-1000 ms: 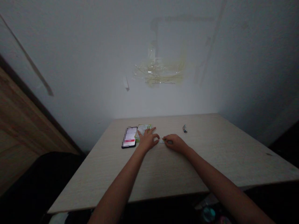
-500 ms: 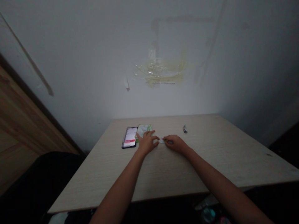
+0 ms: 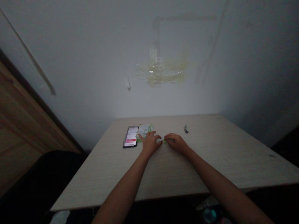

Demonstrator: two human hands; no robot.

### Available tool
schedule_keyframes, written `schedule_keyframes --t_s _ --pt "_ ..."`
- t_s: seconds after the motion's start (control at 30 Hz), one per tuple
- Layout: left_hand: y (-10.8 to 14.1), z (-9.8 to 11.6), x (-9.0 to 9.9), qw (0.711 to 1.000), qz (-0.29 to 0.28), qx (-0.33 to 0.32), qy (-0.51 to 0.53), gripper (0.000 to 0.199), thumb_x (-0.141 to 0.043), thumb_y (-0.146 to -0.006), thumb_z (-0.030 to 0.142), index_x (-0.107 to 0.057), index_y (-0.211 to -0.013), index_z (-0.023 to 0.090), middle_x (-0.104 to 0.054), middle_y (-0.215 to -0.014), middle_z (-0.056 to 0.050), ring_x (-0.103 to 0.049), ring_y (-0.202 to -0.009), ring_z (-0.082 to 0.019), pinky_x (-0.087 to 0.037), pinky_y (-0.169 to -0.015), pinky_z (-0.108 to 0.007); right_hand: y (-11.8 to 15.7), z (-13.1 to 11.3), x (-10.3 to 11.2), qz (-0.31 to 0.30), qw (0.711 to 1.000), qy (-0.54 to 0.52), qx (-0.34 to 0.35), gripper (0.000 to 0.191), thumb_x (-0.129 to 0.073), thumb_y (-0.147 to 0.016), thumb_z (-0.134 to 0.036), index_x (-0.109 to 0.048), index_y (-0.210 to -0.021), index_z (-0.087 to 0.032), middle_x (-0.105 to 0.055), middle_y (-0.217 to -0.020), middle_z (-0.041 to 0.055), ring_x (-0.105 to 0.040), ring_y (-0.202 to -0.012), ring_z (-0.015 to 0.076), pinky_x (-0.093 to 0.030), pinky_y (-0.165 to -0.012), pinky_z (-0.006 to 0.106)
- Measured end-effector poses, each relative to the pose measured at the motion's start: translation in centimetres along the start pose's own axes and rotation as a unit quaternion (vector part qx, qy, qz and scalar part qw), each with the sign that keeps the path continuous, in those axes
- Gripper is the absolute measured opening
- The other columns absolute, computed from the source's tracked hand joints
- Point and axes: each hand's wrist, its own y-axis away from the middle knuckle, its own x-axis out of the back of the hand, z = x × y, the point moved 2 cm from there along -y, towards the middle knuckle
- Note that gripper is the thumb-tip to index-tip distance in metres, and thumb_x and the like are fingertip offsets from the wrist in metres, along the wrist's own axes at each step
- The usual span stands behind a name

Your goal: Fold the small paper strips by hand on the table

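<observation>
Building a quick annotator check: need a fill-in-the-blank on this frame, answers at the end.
In the picture, the green-and-white packet lies to the ____ of the phone.
Of the phone and the crumpled scrap, the left hand is nearer the ____.
The small pale-and-green piece is between the right hand and the ____ hand.
Yellowed tape is stuck to the ____ beyond the table.

Missing words: right; phone; left; wall.

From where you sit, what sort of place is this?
Probably a plain room indoors: a table set against a bare wall with old tape, and a phone on top.
</observation>
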Motion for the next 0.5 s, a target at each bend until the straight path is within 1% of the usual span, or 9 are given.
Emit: schedule_keyframes --t_s 0.07,0.13,0.3,0.5 --pt "-0.04 -0.01 -0.12 1.000 -0.002 0.001 0.002 0.026 -0.066 -0.085 0.051 -0.073 -0.106 0.039 -0.055 -0.144 -0.002 -0.041 -0.136 -0.035 0.000 -0.109 -0.081 -0.12 0.32 0.00 0.032 0.998 0.041 -0.020 0.021 -0.059 -0.084 -0.013 -0.076 -0.094 -0.020 -0.073 -0.104 0.0084 -0.065 -0.102 0.0205 -0.050 -0.098 0.038" --pt "-0.09 -0.05 -0.22 1.000 -0.002 0.005 0.006 0.026 -0.066 -0.084 0.051 -0.073 -0.105 0.039 -0.054 -0.144 -0.002 -0.041 -0.137 -0.035 0.001 -0.108 -0.081 -0.18 0.63 -0.05 0.043 0.995 0.079 -0.039 0.016 -0.061 -0.084 -0.015 -0.076 -0.089 -0.018 -0.072 -0.101 0.0096 -0.064 -0.100 0.0214 -0.049 -0.096 0.037" --pt "-0.08 0.18 -0.40 1.000 0.007 0.014 0.007 0.026 -0.068 -0.082 0.053 -0.074 -0.102 0.038 -0.054 -0.145 -0.002 -0.040 -0.137 -0.033 0.000 -0.110 -0.080 -0.30 0.97 -0.39 0.033 0.989 0.122 -0.071 0.011 -0.063 -0.085 -0.018 -0.074 -0.086 -0.018 -0.068 -0.097 0.0079 -0.061 -0.097 0.0199 -0.046 -0.093 0.033" --pt "0.05 0.88 -0.42 1.000 0.006 0.014 -0.011 0.033 -0.065 -0.082 0.057 -0.074 -0.104 0.034 -0.053 -0.145 -0.004 -0.039 -0.138 -0.034 -0.003 -0.113 -0.077 -0.70 0.76 -0.81 0.031 0.979 0.169 -0.108 0.007 -0.065 -0.084 -0.021 -0.072 -0.085 -0.020 -0.066 -0.099 0.0077 -0.059 -0.099 0.0216 -0.045 -0.092 0.034"
